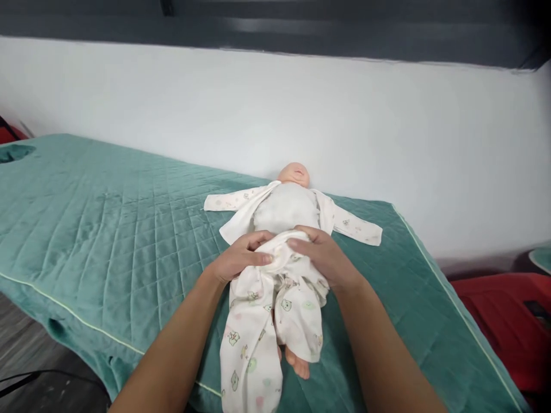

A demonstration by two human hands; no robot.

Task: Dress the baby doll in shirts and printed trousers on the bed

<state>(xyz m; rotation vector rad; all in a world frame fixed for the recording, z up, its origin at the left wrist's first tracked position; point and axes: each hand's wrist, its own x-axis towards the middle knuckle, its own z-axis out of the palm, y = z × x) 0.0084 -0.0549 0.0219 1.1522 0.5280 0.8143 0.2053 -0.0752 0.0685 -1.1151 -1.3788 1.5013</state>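
A baby doll (284,206) lies on its back on the green quilted bed (107,212), head toward the wall. It wears an open white printed shirt (340,221) with sleeves spread, and white printed trousers (253,338) drawn up to its waist. One bare foot (298,363) sticks out of the right trouser leg. My left hand (239,257) grips the trouser waistband on the doll's left side, fingers curled over the cloth. On the other side, my right hand (325,255) holds the same waistband, fingers pressed onto it.
The bed stands against a white wall (387,126) with a dark band above. A face hole (16,152) shows at the bed's far left end. Something red (503,321) sits beyond the right edge. Dark floor lies at lower left.
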